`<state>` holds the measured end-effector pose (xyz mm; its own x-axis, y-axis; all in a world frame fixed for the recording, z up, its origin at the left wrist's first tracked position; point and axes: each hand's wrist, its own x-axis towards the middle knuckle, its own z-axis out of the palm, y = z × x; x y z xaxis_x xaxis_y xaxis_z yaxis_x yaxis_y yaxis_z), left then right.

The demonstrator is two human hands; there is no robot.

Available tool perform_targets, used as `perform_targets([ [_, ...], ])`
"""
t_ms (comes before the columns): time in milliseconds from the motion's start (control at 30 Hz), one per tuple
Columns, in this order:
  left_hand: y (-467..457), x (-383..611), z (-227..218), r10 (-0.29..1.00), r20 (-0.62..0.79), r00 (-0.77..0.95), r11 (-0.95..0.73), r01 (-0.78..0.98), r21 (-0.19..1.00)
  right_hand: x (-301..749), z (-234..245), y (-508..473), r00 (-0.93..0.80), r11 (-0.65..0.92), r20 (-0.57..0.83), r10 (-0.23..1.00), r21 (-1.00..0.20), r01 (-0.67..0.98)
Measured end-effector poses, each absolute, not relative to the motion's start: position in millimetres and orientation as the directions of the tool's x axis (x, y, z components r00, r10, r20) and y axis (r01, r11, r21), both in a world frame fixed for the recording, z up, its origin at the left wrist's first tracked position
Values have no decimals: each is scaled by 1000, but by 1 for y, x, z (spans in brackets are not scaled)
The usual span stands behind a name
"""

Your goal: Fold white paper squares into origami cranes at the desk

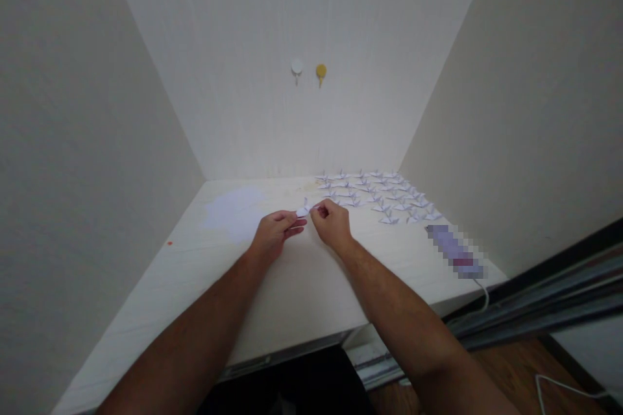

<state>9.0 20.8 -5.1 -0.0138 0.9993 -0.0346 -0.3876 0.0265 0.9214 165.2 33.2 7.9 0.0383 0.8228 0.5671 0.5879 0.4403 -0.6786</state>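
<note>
A small white paper crane [302, 211] is held up over the table between my two hands, with a thin point of it sticking upward. My left hand [276, 232] pinches its left side between thumb and forefinger, the other fingers stretched out below. From the right, my right hand [333, 223] has its fingers curled and closed on the crane's right end. Several finished paper cranes [388, 219] stand in rows just beyond and to the right of my right hand. A pale white patch [233, 211], which looks like spread paper, lies left of my left hand.
The white table [292, 311] is enclosed by walls at the back and both sides. A blurred-out flat object [452, 251] with a white cable [485, 298] lies at the right edge. A small orange spot [170, 243] is at left. White [296, 67] and yellow [321, 71] hooks are on the back wall.
</note>
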Motion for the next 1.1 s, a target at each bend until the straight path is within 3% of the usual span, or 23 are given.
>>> perform_targets([
  [167, 22, 3, -4, 996, -63, -70, 33, -366, 930, 205, 21, 34, 217, 178, 477, 852, -653, 736],
  [367, 24, 2, -4, 990, -37, -140, -11, -325, 946, 259, 2, 31, 424, -161, 366, 828, -569, 807],
  [667, 23, 3, -6, 990, -14, -137, -22, -258, 966, 262, -10, 41, 494, -315, 310, 813, -479, 820],
  [900, 23, 4, -9, 990, 37, -135, -58, -159, 986, 259, -5, 30, 504, -283, 347, 791, -523, 804],
  [1000, 25, 1, -13, 969, 139, -202, -112, 141, 984, 239, 6, 26, 373, -118, 454, 809, -495, 861],
  [1100, 26, -5, -16, 939, 285, -194, -150, 514, 845, 200, 18, 37, 123, 136, 494, 860, -455, 880],
])
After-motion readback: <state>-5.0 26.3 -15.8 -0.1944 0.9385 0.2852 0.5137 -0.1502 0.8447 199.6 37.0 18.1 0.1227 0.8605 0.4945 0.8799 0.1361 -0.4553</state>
